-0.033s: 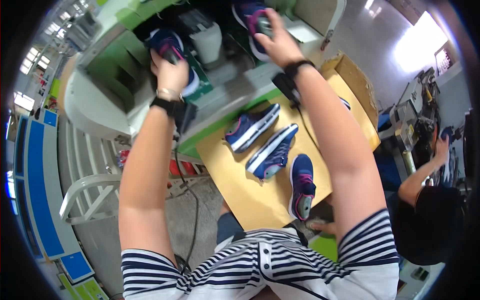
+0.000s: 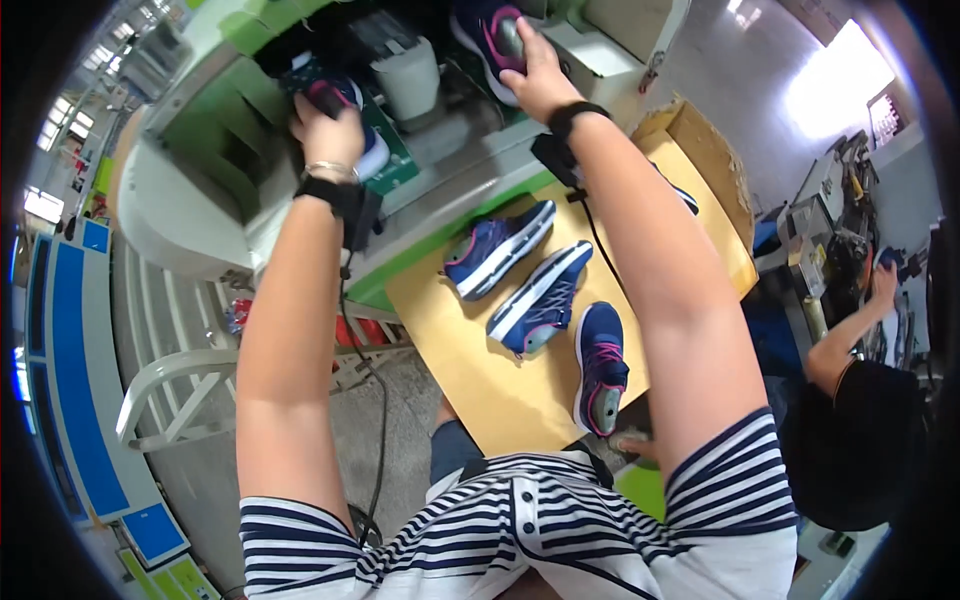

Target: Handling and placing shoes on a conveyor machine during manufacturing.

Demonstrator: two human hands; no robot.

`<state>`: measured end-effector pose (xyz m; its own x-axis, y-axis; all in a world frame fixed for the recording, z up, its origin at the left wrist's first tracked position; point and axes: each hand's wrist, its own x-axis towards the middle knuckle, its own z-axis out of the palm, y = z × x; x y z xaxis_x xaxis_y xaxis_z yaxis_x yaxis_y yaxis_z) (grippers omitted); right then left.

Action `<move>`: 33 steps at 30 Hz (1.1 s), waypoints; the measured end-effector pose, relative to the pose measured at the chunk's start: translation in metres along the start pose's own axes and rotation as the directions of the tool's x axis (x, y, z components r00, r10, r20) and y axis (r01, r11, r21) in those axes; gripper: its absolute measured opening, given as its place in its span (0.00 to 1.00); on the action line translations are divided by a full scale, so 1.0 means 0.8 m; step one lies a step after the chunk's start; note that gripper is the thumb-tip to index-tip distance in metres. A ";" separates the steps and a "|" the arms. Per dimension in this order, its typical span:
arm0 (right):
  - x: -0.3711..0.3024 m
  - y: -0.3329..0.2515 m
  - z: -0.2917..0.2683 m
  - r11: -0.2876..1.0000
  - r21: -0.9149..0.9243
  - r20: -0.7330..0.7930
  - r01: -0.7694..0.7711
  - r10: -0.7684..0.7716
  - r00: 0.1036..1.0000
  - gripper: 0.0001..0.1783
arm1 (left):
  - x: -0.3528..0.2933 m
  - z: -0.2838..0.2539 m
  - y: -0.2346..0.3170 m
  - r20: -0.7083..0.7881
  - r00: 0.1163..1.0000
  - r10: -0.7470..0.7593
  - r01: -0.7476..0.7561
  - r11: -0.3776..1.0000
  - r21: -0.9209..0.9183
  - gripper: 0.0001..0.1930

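Both arms stretch forward into a pale green-and-white machine with an open front. My left hand [image 2: 330, 135] is closed around the heel end of a navy sneaker [image 2: 374, 155] with a pink collar; fingers and shoe partly hide each other. Farther right, my right hand [image 2: 543, 78] grips the heel of a second navy sneaker [image 2: 475, 35], thumb on the near side. A grey form [image 2: 509, 38] shows in that shoe's opening. Between the two shoes stands a light grey block [image 2: 408, 82]. Each shoe's toe points away, into the dark inside.
Several more navy sneakers lie on a tan board [image 2: 450, 370] before me: two on their sides [image 2: 500, 248], one upright [image 2: 602, 365]. Another is partly behind my right forearm. A cardboard box edge [image 2: 715, 165] rises right; a cable hangs from each wristband. A co-worker [image 2: 855, 440] sits at right.
Both hands have shifted slightly left and up in the picture, still holding the sneakers. The board and its shoes appear a little higher and farther left.
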<state>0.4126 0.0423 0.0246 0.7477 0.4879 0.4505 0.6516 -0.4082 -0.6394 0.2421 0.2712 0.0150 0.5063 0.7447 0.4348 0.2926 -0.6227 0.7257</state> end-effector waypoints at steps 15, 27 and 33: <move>-0.528 -0.003 -0.123 0.702 0.101 0.356 -0.705 0.636 0.685 0.59 | -0.388 0.055 -0.025 0.738 0.636 0.224 -0.127 0.974 -0.187 0.43; -0.616 -0.012 -0.086 0.683 0.237 0.193 -0.691 0.664 0.723 0.49 | -0.329 0.036 -0.047 0.613 0.785 0.087 -0.020 0.993 -0.115 0.24; -0.614 -0.003 -0.064 0.707 0.232 0.229 -0.669 0.628 0.743 0.48 | -0.295 0.082 -0.123 0.728 0.685 -0.008 -0.120 0.985 0.124 0.59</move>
<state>0.0503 -0.2353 -0.1631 0.9360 0.2829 -0.2095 -0.0693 -0.4355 -0.8975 0.1470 0.1411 -0.1939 0.9353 0.3406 -0.0959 0.3279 -0.7322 0.5969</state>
